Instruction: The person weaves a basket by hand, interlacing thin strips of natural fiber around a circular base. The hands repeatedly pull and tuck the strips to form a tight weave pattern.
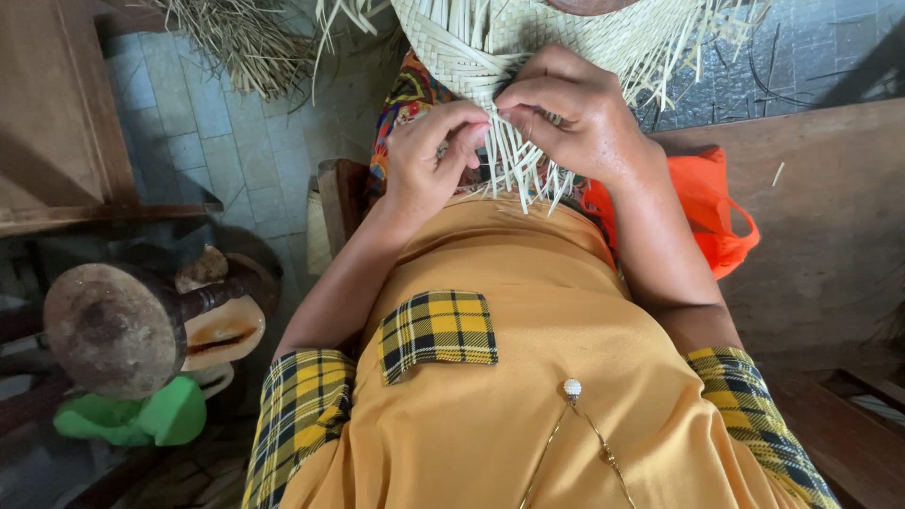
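While pale woven palm-strip mat (490,42) is held over lap, loose strand ends (528,174) at its lower edge are pinched by both hands: left (429,155), right (575,118), close together, each clamped on strips. Step judged: edge plaiting. Next move calls for crossing of adjacent strand, kept taut. Orange plastic bag (716,212) noted beside right forearm.

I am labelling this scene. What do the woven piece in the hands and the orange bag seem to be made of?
Woven piece: probably dried palm or straw, matte pale strips, loose ends hanging. Orange bag: seemingly thin plastic, slightly glossy, crumpled, with a loop handle.
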